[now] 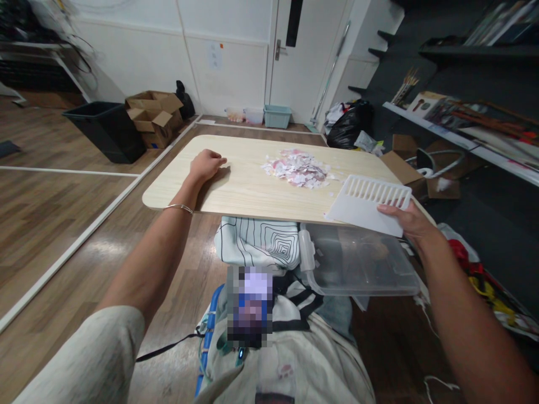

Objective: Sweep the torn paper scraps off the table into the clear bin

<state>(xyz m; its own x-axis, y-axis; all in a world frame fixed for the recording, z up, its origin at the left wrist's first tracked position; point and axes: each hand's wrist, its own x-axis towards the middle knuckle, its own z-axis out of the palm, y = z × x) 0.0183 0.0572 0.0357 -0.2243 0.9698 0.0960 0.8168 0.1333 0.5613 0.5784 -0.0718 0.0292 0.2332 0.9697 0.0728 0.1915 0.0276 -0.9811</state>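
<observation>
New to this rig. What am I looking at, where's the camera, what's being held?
There's no machine here: these are a person's bare hands, in one picture from a head-worn camera looking forward and down. On the pale tabletop lies a loose heap of small scraps, mostly white and pinkish. The right hand grips a white slotted plastic piece at the near edge. The left hand is at the tabletop's left side, fingers curled, with nothing visible in it.
</observation>
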